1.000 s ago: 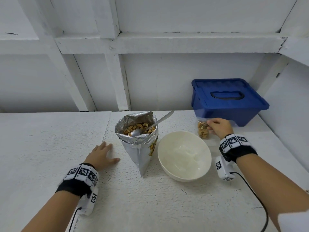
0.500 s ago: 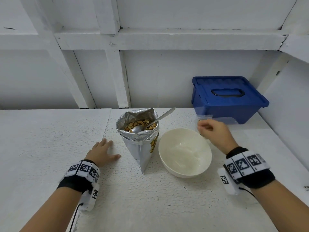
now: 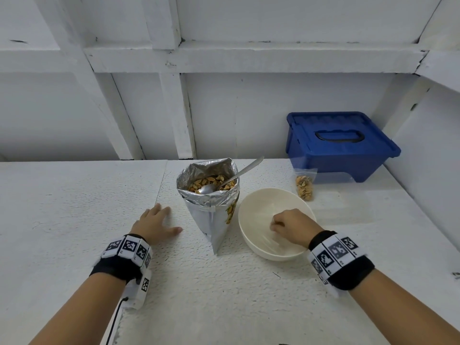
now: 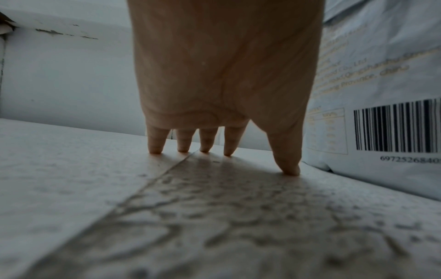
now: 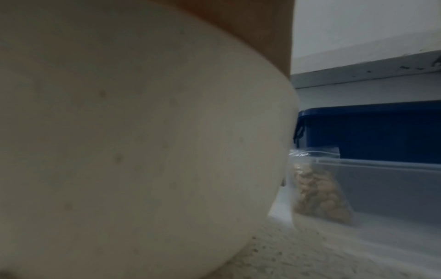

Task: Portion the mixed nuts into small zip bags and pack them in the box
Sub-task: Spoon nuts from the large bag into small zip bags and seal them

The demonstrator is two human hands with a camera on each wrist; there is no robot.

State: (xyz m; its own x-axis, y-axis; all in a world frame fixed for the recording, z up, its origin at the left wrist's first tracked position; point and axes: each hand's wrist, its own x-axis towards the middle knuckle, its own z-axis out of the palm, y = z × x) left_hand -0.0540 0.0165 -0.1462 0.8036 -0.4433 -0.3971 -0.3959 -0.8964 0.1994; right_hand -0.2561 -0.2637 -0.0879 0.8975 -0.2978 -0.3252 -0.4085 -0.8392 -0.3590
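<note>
One filled zip bag (image 3: 304,187) leaned against the closed blue box (image 3: 341,145), unpacked. My right hand (image 3: 291,226) curled inside the bowl (image 3: 251,235), apparently pinching clear empty bags; whether it gripped one, I cannot tell. My left hand (image 3: 154,224) rested flat beside the nut pouch (image 3: 211,215).

Foil pouch (image 3: 211,205) beside bowl (image 3: 254,235)
</note>
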